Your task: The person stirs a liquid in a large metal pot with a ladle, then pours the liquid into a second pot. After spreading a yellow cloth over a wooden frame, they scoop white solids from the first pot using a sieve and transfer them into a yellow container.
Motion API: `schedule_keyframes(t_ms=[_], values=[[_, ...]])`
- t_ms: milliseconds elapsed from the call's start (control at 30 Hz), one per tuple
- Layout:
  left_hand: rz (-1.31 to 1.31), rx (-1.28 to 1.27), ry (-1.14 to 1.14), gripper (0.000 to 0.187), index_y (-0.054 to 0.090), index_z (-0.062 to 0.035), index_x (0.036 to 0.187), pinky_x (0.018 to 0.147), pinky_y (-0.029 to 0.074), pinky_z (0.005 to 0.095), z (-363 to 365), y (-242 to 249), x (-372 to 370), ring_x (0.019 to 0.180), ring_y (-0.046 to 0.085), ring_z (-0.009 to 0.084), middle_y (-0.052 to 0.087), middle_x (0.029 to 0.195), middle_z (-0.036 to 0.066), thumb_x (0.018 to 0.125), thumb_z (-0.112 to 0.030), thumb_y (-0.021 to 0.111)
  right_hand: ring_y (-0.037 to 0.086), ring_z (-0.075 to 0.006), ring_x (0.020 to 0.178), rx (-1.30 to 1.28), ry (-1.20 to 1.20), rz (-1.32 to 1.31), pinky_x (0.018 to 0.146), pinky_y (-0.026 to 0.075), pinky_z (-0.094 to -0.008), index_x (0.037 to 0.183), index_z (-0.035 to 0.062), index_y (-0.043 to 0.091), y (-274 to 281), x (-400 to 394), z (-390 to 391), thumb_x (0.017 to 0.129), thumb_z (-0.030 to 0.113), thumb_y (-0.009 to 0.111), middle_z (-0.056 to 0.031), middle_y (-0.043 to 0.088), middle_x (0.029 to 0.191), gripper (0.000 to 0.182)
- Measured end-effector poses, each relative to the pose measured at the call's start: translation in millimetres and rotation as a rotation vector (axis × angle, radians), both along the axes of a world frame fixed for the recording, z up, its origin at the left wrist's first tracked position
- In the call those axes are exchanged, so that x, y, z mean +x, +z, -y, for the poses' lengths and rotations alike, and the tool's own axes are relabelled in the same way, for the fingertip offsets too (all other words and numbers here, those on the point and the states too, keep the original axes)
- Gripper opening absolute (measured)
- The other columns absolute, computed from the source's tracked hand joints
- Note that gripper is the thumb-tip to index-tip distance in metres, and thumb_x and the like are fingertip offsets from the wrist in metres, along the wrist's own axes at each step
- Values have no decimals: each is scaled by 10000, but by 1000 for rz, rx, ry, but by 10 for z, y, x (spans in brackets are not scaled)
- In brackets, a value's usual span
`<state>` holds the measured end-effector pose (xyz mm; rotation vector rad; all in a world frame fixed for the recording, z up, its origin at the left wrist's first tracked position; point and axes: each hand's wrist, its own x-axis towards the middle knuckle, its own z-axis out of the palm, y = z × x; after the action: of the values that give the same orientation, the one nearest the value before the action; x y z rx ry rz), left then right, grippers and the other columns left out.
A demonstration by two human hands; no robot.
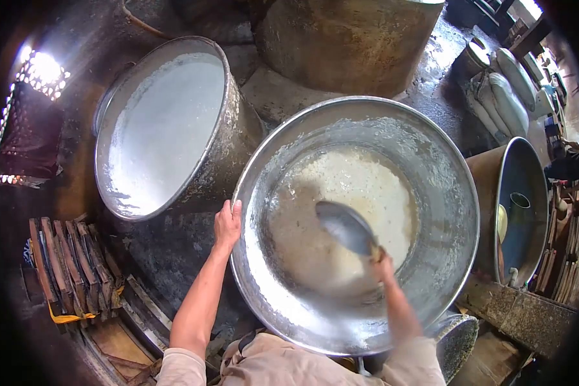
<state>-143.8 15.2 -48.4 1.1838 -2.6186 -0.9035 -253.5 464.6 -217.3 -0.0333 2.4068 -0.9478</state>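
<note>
A big round metal vat [441, 257] stands right in front of me, with a pale, milky layer [367, 183] low inside it. My left hand [228, 224] grips the vat's rim on the left side, fingers curled over the edge. Inside the vat, my right hand [383, 265] is closed round the short handle of a wide metal scoop [346, 226]. The scoop's bowl points up and left over the pale contents. Motion slightly blurs the right forearm.
Left of the vat, a second metal vat [238, 122] holds white liquid. A large drum [347, 45] stands behind. On the right are a tub of dark liquid [524, 212] and filled sacks [508, 96]. Wooden slats [74, 264] are stacked at lower left.
</note>
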Motion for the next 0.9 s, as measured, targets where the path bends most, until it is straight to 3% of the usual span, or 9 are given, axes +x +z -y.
schedule_keyframes(t_ms=[67,133,300,533,667,767,800,833,900], values=[[0,-12,1,455,484,3,854,631,398,496,2,-1,-4,762,521,452,554,751,263,870,-431,347,515,-148,750,26,67,132,679,429,-293,1062,73,502,-156,-484,-268,685,46,538,-56,577,827,379],[4,-20,6,453,482,4,850,626,398,494,-2,-14,-13,759,520,453,553,746,261,871,-428,349,565,-197,609,87,286,-149,523,439,-324,1009,83,502,-152,-817,-285,658,26,520,-119,583,710,356],[14,-17,-4,428,469,11,826,609,388,490,-2,-2,-29,752,510,458,537,728,266,878,-399,360,597,-270,620,342,396,328,523,464,-364,937,44,548,135,-1150,156,606,75,543,-154,616,772,333],[5,-33,-21,441,469,16,823,612,391,482,2,4,-48,757,509,456,535,736,269,878,-407,358,545,-196,488,380,710,525,406,410,-325,821,30,577,-646,-766,248,535,118,610,-101,572,587,301],[33,-5,-8,449,472,16,828,618,394,481,-16,39,-64,764,512,454,538,747,268,876,-415,355,567,-237,522,377,690,596,456,448,-351,858,36,592,-873,-375,209,508,121,634,-117,590,611,363],[16,-15,-2,452,474,13,834,622,394,483,-16,42,-52,771,514,452,543,759,268,875,-420,352,590,-303,735,338,852,477,644,477,-372,867,-5,588,-908,32,121,629,218,537,-184,609,801,330],[9,-9,1,449,476,11,838,623,394,485,-21,49,-54,772,515,451,546,765,266,875,-419,353,575,-317,798,301,806,334,704,459,-386,862,-13,587,-982,247,16,691,262,486,-198,600,860,339],[2,-2,3,445,478,8,842,625,394,487,-26,52,-52,774,515,451,548,771,265,874,-418,353,603,-328,703,336,738,177,618,487,-407,730,16,594,-999,461,-7,597,181,589,-187,603,720,211],[-4,-18,-2,442,480,5,846,627,395,489,-11,17,-29,775,515,450,551,775,262,874,-418,354,594,-347,754,310,575,295,650,480,-428,868,17,568,-952,849,-150,625,189,585,-203,598,767,298]])
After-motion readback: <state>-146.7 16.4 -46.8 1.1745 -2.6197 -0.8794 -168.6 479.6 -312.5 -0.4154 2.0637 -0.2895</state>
